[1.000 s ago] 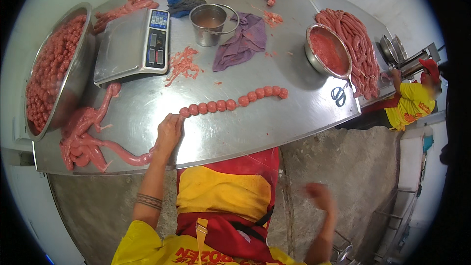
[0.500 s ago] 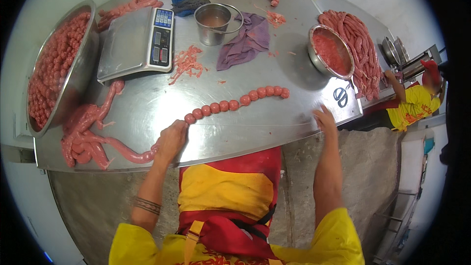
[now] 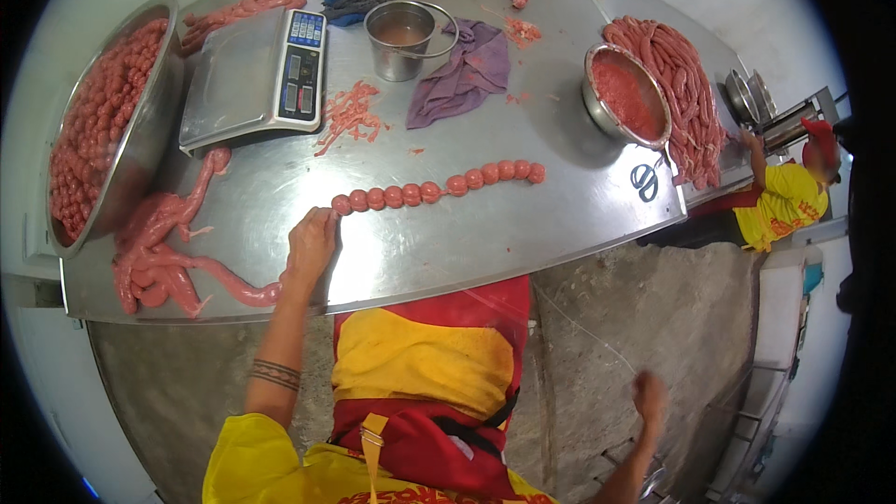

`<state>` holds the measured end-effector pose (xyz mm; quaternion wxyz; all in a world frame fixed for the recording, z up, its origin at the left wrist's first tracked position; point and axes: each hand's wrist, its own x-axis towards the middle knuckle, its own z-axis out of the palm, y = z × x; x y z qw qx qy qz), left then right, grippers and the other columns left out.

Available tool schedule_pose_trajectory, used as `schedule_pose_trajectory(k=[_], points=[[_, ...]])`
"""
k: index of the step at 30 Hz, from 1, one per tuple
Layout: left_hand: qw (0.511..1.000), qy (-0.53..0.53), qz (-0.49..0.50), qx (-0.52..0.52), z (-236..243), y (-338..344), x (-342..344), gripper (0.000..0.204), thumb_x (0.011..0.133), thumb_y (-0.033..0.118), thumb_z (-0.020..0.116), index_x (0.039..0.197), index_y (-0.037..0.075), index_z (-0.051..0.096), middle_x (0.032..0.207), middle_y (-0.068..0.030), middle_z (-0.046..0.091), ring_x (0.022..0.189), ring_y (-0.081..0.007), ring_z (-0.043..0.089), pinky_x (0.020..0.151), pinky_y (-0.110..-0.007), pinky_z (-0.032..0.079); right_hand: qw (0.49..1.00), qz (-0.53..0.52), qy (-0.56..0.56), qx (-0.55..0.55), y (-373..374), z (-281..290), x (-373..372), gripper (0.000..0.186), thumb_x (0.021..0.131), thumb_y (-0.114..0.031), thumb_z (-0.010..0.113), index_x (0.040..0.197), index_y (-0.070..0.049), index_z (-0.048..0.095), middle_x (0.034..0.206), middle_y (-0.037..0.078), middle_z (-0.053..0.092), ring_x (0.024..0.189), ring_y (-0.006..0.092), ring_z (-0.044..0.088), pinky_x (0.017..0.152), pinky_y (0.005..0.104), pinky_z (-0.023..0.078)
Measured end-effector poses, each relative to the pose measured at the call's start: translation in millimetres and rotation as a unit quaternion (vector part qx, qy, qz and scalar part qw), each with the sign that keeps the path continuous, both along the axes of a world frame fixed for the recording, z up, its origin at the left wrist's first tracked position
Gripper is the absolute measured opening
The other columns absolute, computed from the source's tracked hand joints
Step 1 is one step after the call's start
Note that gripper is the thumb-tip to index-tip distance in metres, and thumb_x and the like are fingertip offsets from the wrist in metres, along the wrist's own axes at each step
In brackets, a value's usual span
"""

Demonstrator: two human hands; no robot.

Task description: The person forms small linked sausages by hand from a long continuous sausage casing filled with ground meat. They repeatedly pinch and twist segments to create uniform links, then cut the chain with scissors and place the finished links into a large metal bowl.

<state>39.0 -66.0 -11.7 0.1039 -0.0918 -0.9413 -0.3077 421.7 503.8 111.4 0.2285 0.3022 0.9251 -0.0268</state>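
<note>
Links (image 3: 411,194) on the tabletop (image 3: 448,257), in a row: long axis runs from the left hand (image 3: 313,241) rightward, tilting slightly toward the far side. Left hand much nearer; its grip is closed on the row's left end. Filled casing (image 3: 233,287) lies on the other side, lower left, its near end lost at the left wrist. Right hand (image 3: 650,399) well apart, out past the tabletop's near edge, fingers curled, apparently on the string (image 3: 611,349); blurred. String slants up-left from it, too faint to trace to the links. Left fingertips' exact hold hidden.
</note>
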Motion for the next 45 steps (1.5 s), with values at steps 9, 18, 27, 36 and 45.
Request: schedule_pose_trajectory(k=[9,18,27,36,45], points=[[0.986,-0.109,-0.063,-0.113,18,-5,15,0.014,0.097,0.012,0.058,0.105,0.002,0.065,0.094,-0.0179,0.063,0.09,-0.0401,0.066,0.077,-0.051,0.056,0.293,-0.4,0.491,-0.716,129,-152,35,0.033,0.107,-0.013,0.055,0.137,-0.002,0.057,0.136,0.019,0.064,0.103,0.0235,0.067,0.083,0.0382,0.054],[0.95,-0.25,-0.011,0.19,33,-6,28,0.056,0.102,0.035,0.062,0.147,0.008,0.04,0.084,-0.0138,0.07,0.078,-0.0332,0.07,0.077,-0.041,0.053,0.935,0.307,0.138,-0.114,-199,-120,-462,0.029,0.096,-0.026,0.064,0.12,-0.01,0.066,0.11,0.01,0.073,0.081,0.021,0.07,0.065,0.0366,0.052],[0.983,-0.18,-0.013,-0.02,26,17,-3,0.051,0.093,0.018,0.071,0.14,0.012,0.055,0.081,-0.0132,0.076,0.07,-0.0259,0.074,0.069,-0.036,0.057,0.807,0.351,-0.056,-0.471,-216,-38,-174,0.07,0.098,-0.022,0.068,0.157,-0.002,0.036,0.155,0.02,0.048,0.14,0.0305,0.051,0.115,0.0406,0.044],[0.477,-0.501,0.022,0.722,29,-9,-27,0.045,0.091,-0.013,0.049,0.134,0.001,0.045,0.105,-0.0135,0.063,0.094,-0.0225,0.062,0.093,-0.033,0.055,0.708,-0.479,-0.035,-0.517,56,-101,110,0.028,0.074,0.009,0.054,0.096,-0.003,0.067,0.073,0.004,0.062,0.058,0.0167,0.053,0.056,0.0296,0.042],[0.662,-0.477,0.044,0.576,25,-6,-21,0.031,0.101,0.006,0.064,0.125,0.001,0.046,0.104,-0.0083,0.057,0.08,-0.0123,0.058,0.089,-0.029,0.056,0.425,-0.596,0.302,-0.61,57,-138,88,0.036,0.093,0.004,0.053,0.128,-0.005,0.057,0.105,0.011,0.063,0.085,0.0219,0.062,0.075,0.0383,0.055]])
